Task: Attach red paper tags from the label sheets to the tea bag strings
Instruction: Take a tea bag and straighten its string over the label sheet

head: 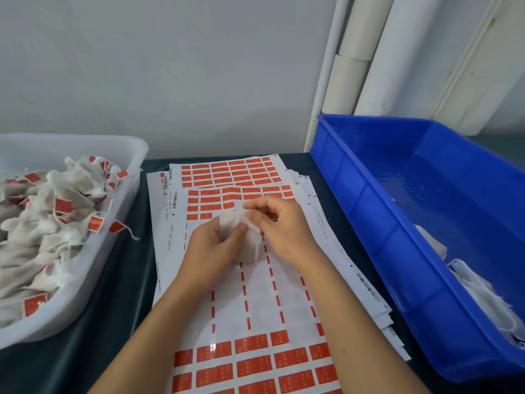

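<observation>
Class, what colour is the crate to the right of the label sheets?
Blue; the crate shows best in the head view.

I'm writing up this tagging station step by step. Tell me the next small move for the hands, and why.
Probably the right hand should reach to the label sheet and peel off a red tag. Both hands hold a tea bag above the sheet, the left hand gripping its body, the right pinching its top edge, and no red tag shows on it, unlike the tagged bags in the white bin.
</observation>
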{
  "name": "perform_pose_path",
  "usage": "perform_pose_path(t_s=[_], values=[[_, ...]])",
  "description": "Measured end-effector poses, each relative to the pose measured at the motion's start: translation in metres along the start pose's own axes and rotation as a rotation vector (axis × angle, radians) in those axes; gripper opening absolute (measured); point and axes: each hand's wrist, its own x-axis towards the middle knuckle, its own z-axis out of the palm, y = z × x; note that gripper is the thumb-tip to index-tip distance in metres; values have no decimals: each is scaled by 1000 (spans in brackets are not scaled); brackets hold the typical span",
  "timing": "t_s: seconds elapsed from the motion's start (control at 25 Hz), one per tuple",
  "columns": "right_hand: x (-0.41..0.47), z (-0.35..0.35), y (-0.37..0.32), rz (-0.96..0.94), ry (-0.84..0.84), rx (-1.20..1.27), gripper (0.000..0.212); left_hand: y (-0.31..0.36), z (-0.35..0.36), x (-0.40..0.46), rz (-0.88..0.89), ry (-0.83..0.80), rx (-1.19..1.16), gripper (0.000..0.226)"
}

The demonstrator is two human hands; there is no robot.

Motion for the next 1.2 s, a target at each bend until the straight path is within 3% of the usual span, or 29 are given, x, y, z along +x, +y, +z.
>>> perform_pose_path(t_s=[0.2, 0.36, 0.44, 0.52, 0.72, 0.92, 1.08, 1.2], values=[[-13, 6, 22, 82, 134, 99, 10, -4, -2, 1, -77, -27, -117, 17], [-16, 10, 23, 2, 205, 4, 14, 2, -2, -1, -115, -75, -121, 20], [-16, 13, 22, -44, 263, -67, 16, 5, -3, 0, -107, -83, -111, 10], [-16, 13, 22, -81, 344, -124, 15, 7, -3, 1, -92, -110, -48, 8], [-18, 8, 20, -207, 557, -271, 16, 4, 5, -1, -58, -160, 153, 26], [-16, -2, 22, -140, 734, -315, 17, 3, 5, -1, -48, -218, 288, 25], [-16, -4, 24, -61, 780, -222, 22, 4, 9, -2, -18, -251, 346, 22], [-13, -3, 26, 13, 662, -115, 18, 1, 8, -4, -17, -232, 324, 25]])
